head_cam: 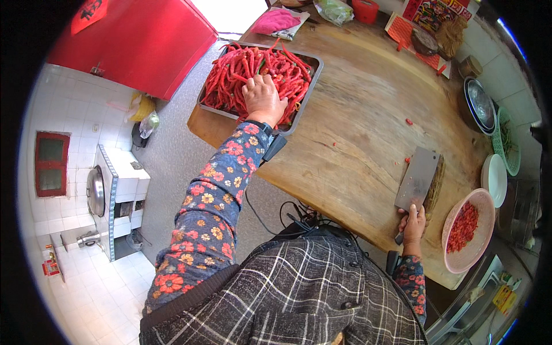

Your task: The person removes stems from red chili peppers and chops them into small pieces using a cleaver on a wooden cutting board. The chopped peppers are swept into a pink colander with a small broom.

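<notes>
My left hand (264,99) reaches over a heap of long red chili peppers (284,69), its fingers bent down into them. The fingertips are hidden, so I cannot tell whether it grips any. The peppers fill a rectangular metal tray (317,71) at the left end of the wooden table. At the right, my right hand (413,226) is closed around the handle of a cleaver (417,177). Its broad blade lies beside a worn strip of wood (434,181). Small red pepper pieces (409,121) are scattered nearby. A pink plastic basket (448,263) holds chopped red pepper (463,228).
The wooden table (362,103) carries stacked metal bowls (479,103), a green basket (501,138) and a white dish (494,181) along its right side. A pink cloth (276,21) and a plastic bag (334,12) sit at the far end. Cables (297,215) hang by the front edge.
</notes>
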Motion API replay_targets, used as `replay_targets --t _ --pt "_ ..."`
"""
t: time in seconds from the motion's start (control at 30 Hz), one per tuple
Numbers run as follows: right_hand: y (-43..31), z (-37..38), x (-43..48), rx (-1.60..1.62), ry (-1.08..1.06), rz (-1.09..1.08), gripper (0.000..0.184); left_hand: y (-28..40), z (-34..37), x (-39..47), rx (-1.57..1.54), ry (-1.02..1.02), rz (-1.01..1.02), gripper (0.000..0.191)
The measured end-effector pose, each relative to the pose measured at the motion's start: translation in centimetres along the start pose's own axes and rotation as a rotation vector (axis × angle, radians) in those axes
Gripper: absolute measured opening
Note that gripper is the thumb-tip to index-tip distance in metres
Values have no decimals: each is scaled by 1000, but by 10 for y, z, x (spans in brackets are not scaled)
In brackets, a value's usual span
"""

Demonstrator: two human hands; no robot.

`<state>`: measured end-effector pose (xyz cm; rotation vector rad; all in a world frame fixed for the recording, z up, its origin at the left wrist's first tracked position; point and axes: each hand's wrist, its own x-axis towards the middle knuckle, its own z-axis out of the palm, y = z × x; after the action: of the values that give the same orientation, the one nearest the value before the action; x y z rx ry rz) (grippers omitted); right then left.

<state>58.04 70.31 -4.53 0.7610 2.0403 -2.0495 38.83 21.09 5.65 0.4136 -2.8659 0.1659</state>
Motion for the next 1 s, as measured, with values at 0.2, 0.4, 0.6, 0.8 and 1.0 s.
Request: replay_targets --t 0.2,0.4,0.6,0.8,1.0 --pt "-4 0 0 -10 -16 12 24 0 5 0 -21 50 30 62" --pt "-1 -2 2 -3 -46 -10 25 -9 17 -4 -210 59 108 51" --pt "3 -5 4 -12 -30 4 29 -28 28 -2 -442 151 250 47" --pt "3 -6 6 -33 -42 8 34 -38 16 -8 -596 126 185 48" --pt "2 -6 6 -19 -43 22 33 -41 -4 -10 -671 170 203 45"
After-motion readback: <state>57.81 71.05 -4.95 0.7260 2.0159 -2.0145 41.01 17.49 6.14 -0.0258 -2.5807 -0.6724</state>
